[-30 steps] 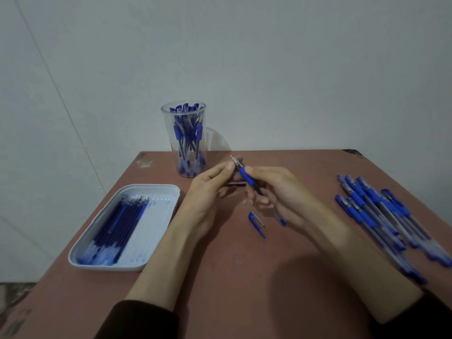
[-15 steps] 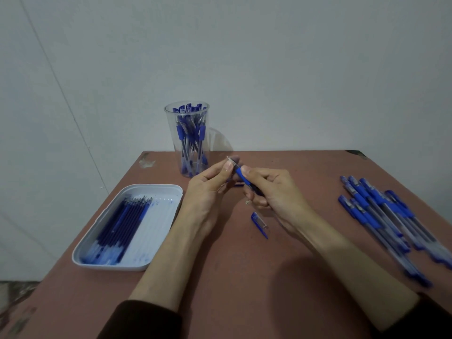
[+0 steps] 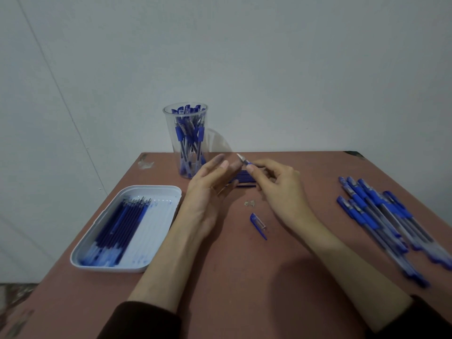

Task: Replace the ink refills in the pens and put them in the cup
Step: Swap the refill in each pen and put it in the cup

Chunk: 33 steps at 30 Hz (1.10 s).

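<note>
Pen (image 3: 245,163) is pinched at its blue grip section by the right hand (image 3: 276,184), thumb and fingertips pressed on it, metal tip poking up toward the left hand (image 3: 208,189). That one's open, fingers loosely spread, holding nothing, just beside the tip.

What could go wrong, imo: it's a light pinch high on the barrel, so a twist could let the pen slip onto the table (image 3: 244,277). The little stack of dark refills (image 3: 243,179) right behind the grip could get mixed up with the fresh ones. The cup (image 3: 172,133), beyond the left fingers, is tall and crammed, so jamming another in might tip it.

Counts:
- One pen in hand.
- One loose cap (image 3: 258,225) below the grip, and one small scrap (image 3: 250,203) between them.
- One cup.
- One tray (image 3: 156,188) far left, with maybe ten refills (image 3: 122,223).
- The pen pile (image 3: 381,216) far right looks like ten-ish, too blurry to count properly.
</note>
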Each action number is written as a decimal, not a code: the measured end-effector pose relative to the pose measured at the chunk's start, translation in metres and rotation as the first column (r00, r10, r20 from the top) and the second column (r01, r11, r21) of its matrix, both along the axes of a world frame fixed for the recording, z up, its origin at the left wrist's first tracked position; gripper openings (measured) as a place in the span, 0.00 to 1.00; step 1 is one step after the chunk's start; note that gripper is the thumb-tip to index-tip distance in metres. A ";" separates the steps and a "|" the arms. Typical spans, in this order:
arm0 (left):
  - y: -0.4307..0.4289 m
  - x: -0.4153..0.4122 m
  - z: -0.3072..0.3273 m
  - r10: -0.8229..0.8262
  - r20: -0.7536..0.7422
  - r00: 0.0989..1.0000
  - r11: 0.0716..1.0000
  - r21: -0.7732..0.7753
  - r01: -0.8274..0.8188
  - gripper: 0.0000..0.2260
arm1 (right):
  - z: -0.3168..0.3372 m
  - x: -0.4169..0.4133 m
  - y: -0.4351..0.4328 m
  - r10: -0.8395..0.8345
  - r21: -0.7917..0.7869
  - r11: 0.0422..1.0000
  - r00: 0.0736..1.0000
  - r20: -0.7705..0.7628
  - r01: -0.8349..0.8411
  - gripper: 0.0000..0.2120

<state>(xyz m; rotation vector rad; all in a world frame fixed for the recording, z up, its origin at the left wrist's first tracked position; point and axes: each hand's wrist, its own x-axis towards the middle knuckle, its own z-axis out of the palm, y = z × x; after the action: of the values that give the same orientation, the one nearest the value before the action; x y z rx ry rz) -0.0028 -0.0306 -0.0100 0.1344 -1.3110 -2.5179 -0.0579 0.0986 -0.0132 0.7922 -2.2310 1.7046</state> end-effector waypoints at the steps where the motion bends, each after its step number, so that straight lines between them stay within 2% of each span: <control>1: -0.001 -0.001 -0.001 0.022 0.011 1.000 0.999 -0.025 -0.022 0.10 | 0.000 -0.002 0.001 -0.013 0.001 1.000 1.000 -0.007 0.013 0.05; 7: 0.000 -0.001 -0.003 0.051 -0.037 0.998 0.991 -0.125 -0.056 0.14 | -0.003 -0.003 0.005 0.036 0.138 0.990 0.998 -0.052 -0.029 0.03; 11: -0.004 -0.001 -0.004 0.219 -0.014 0.976 0.962 -0.166 -0.219 0.10 | -0.004 -0.004 0.009 0.023 0.229 0.973 0.994 -0.106 0.001 0.02; 14: -0.010 -0.001 -0.006 0.282 0.016 0.959 0.897 -0.360 -0.257 0.06 | -0.003 -0.009 0.012 -0.045 0.290 0.953 0.986 -0.160 0.091 0.03; 17: -0.004 0.001 -0.010 0.186 0.054 0.981 0.732 -0.674 -0.102 0.08 | -0.002 -0.016 0.017 -0.129 0.302 0.937 0.977 -0.168 0.176 0.04; 19: 0.001 0.002 -0.014 0.106 0.080 0.991 0.547 -0.837 0.009 0.11 | -0.001 -0.019 0.019 -0.159 0.288 0.937 0.976 -0.150 0.197 0.05; 21: 0.004 0.005 -0.016 0.073 0.095 0.993 0.384 -0.921 0.059 0.13 | -0.001 -0.020 0.021 -0.172 0.283 0.937 0.975 -0.138 0.205 0.06; 22: 0.003 0.006 -0.015 0.069 0.101 0.993 0.354 -0.933 0.070 0.14 | 0.000 -0.019 0.021 -0.172 0.285 0.936 0.976 -0.135 0.205 0.06; 25: 0.000 0.006 -0.014 0.061 0.128 0.990 0.349 -0.932 0.099 0.17 | 0.000 -0.018 0.021 -0.166 0.305 0.932 0.978 -0.129 0.198 0.06; 30: -0.002 0.004 -0.015 0.048 0.149 0.988 0.392 -0.912 0.118 0.20 | 0.000 -0.017 0.021 -0.153 0.325 0.927 0.980 -0.130 0.188 0.06; 33: -0.003 0.002 -0.016 0.057 0.132 0.990 0.484 -0.870 0.088 0.18 | 0.000 -0.016 0.021 -0.138 0.309 0.936 0.982 -0.127 0.171 0.05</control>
<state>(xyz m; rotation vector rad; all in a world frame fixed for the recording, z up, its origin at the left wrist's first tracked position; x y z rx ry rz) -0.0010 -0.0336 -0.0264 0.0670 -2.4890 -1.5228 -0.0740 0.1198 -0.0128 0.7273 -2.4565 1.2203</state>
